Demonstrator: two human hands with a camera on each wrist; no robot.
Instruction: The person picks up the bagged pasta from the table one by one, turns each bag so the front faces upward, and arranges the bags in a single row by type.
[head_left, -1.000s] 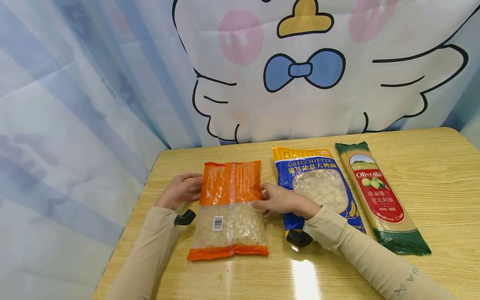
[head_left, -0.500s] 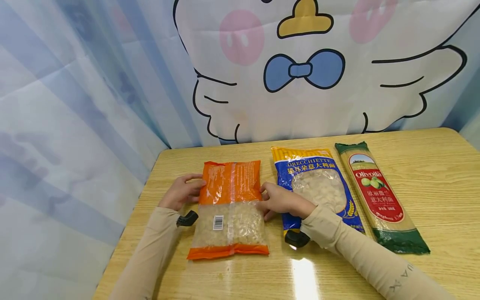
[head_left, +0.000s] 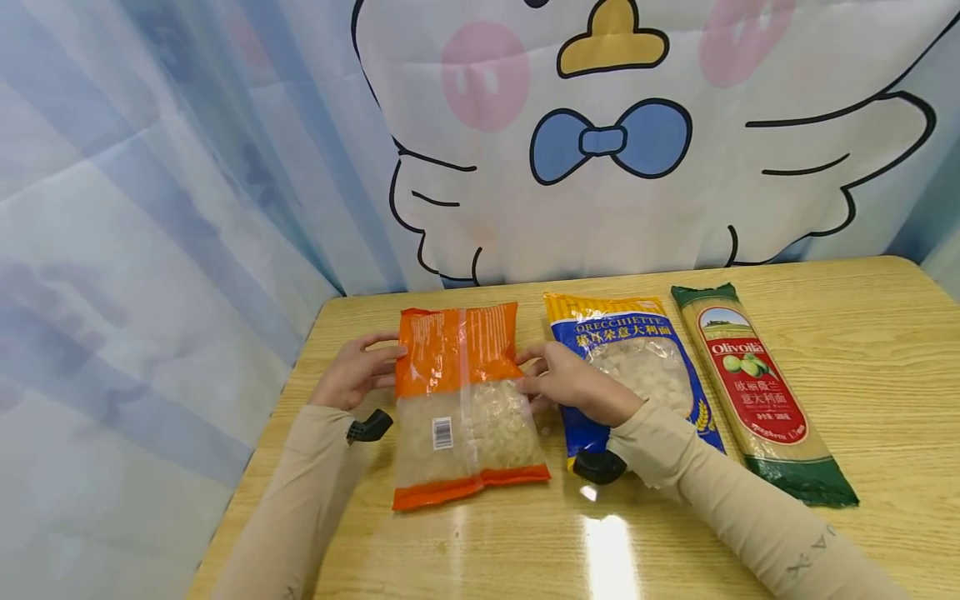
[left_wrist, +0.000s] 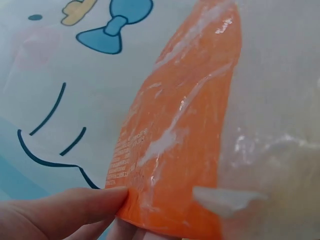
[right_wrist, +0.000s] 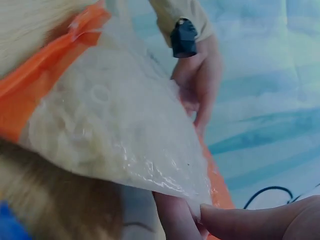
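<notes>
An orange and clear bag of pasta [head_left: 468, 417], its barcode side facing up, is held between both hands and tilts off the table. My left hand [head_left: 357, 372] pinches its left edge; in the left wrist view the thumb [left_wrist: 75, 205] presses on the orange film with fingers behind. On the opposite edge my right hand [head_left: 573, 383] pinches the bag, thumb above and fingers beneath, as the right wrist view shows. Under the right hand and wrist lies a blue and yellow bag of orecchiette [head_left: 645, 367], partly covered.
A green-ended pack of spaghetti [head_left: 761, 392] lies slanted to the right of the orecchiette. All of it is on a wooden table [head_left: 885, 358], with a printed curtain [head_left: 600, 225] hanging along its back and left edges.
Both hands have lifted the orange bag from lying flat; its top end has shifted away and its lower end has swung slightly right. The orecchiette and spaghetti have stayed put.
</notes>
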